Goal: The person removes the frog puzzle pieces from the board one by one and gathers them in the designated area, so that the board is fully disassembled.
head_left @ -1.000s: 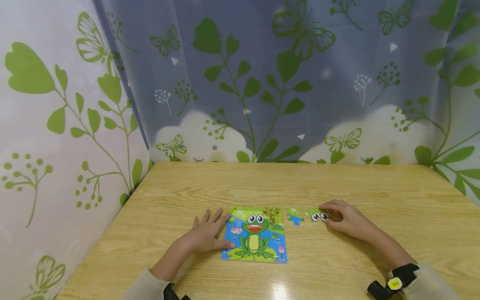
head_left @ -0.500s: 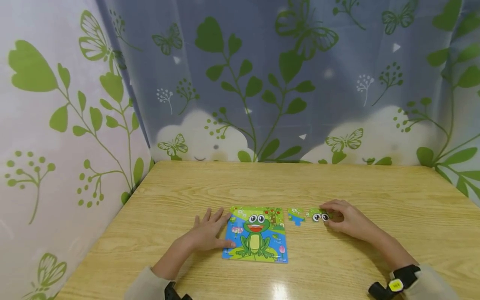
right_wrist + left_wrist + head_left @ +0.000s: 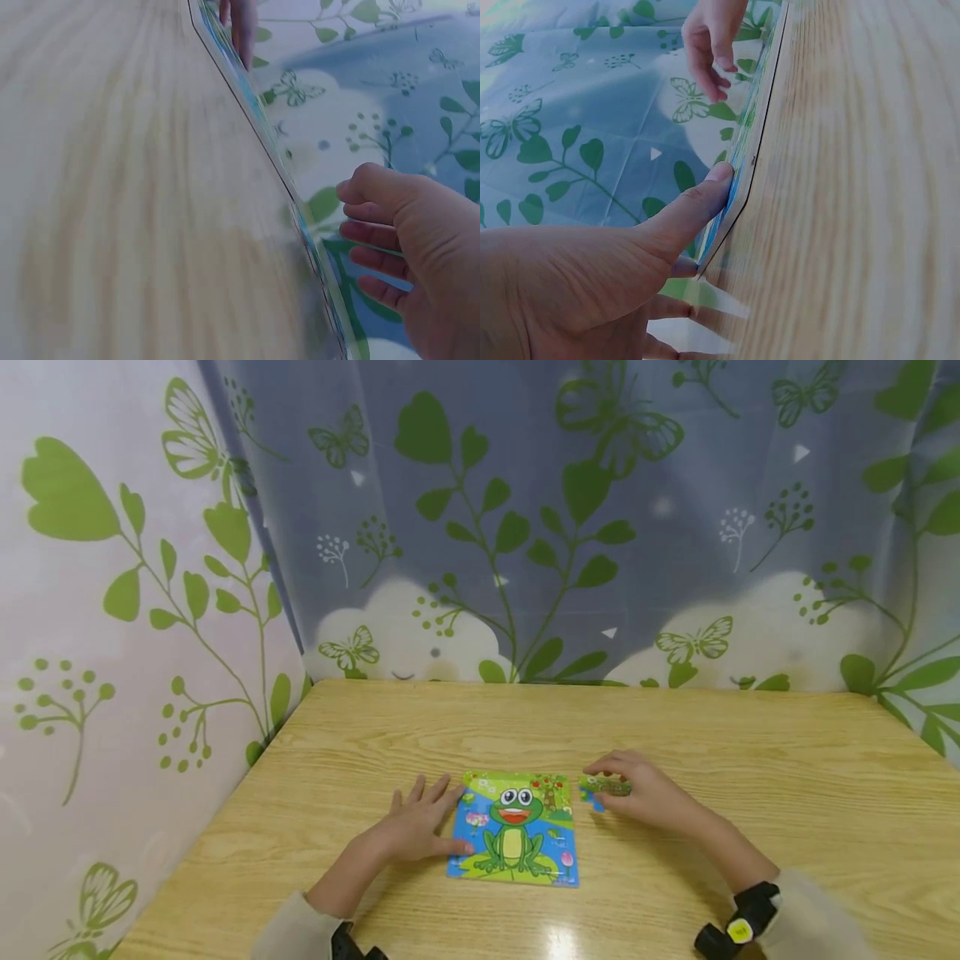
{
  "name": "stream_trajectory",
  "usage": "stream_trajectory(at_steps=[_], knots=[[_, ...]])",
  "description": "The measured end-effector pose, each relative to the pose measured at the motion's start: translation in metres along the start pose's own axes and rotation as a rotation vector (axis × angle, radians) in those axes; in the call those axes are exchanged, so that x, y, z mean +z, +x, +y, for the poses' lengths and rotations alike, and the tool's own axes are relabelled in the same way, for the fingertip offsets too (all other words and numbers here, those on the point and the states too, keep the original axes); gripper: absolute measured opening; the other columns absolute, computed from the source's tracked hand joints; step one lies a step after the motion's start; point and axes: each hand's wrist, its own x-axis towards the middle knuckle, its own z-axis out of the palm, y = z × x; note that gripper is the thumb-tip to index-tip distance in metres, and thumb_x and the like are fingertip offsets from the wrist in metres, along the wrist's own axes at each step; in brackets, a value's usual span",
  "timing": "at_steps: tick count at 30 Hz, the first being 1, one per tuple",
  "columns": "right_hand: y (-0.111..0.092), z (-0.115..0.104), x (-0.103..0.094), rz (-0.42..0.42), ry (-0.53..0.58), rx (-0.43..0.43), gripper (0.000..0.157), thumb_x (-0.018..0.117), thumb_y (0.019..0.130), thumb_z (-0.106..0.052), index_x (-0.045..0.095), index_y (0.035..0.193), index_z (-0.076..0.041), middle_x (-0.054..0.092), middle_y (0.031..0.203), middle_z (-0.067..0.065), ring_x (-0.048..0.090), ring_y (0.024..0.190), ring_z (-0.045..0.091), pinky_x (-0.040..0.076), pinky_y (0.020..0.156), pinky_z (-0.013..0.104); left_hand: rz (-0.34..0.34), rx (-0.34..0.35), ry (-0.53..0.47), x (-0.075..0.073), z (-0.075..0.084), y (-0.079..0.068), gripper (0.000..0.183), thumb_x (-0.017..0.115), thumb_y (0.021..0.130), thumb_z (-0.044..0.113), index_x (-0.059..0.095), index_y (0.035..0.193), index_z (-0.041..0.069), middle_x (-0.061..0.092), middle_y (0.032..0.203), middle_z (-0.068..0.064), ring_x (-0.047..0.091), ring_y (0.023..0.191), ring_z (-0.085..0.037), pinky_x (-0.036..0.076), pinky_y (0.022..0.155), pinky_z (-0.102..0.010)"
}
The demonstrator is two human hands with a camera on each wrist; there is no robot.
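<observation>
A square frog puzzle (image 3: 513, 835) lies flat on the wooden table. My left hand (image 3: 415, 828) has its fingers spread beside the puzzle's left edge, and the thumb rests on that edge. In the left wrist view the left thumb (image 3: 694, 210) touches the puzzle's side (image 3: 739, 180). My right hand (image 3: 648, 789) is over the loose puzzle pieces (image 3: 588, 795) to the right of the frog puzzle. In the right wrist view the right hand (image 3: 427, 240) has loosely bent fingers with nothing between them, apart from the flat pieces (image 3: 311, 244). The frog-eyes piece is hidden in the head view.
The wooden table (image 3: 360, 727) stretches out around the puzzle. A printed fabric backdrop (image 3: 480, 527) with leaves and butterflies stands along its far edge, and a pale one (image 3: 127, 635) along the left.
My right hand has moved left from the frog-eyes piece to above the pieces nearer the puzzle, and that piece has gone out of sight. The left hand keeps its place.
</observation>
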Motion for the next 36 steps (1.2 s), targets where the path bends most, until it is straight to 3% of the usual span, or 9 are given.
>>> stream_trajectory(at_steps=[10, 18, 36], knots=[[0.032, -0.022, 0.033, -0.025, -0.134, -0.022, 0.024, 0.068, 0.083, -0.023, 0.066, 0.103, -0.01, 0.056, 0.101, -0.001, 0.048, 0.092, 0.018, 0.042, 0.078, 0.04, 0.002, -0.002, -0.002, 0.0, 0.001, 0.001, 0.087, 0.061, 0.081, 0.054, 0.025, 0.146, 0.009, 0.013, 0.149, -0.02, 0.001, 0.132, -0.048, 0.002, 0.096, -0.068], [0.043, -0.032, 0.046, 0.01, -0.236, 0.047, 0.019, 0.068, 0.081, -0.025, 0.063, 0.092, -0.01, 0.051, 0.088, -0.002, 0.045, 0.083, 0.017, 0.041, 0.077, 0.036, -0.002, -0.006, -0.001, 0.001, -0.001, 0.001, 0.087, 0.061, 0.081, 0.054, 0.025, 0.146, 0.01, 0.013, 0.149, -0.02, 0.0, 0.132, -0.047, 0.001, 0.096, -0.068], [0.043, -0.032, 0.051, 0.04, -0.201, 0.053, 0.018, 0.067, 0.081, -0.022, 0.06, 0.091, -0.009, 0.05, 0.088, -0.001, 0.044, 0.082, 0.017, 0.039, 0.077, 0.037, -0.003, -0.014, 0.0, 0.001, -0.001, 0.002, 0.087, 0.061, 0.08, 0.055, 0.026, 0.146, 0.009, 0.013, 0.149, -0.02, 0.001, 0.132, -0.048, 0.002, 0.096, -0.068]])
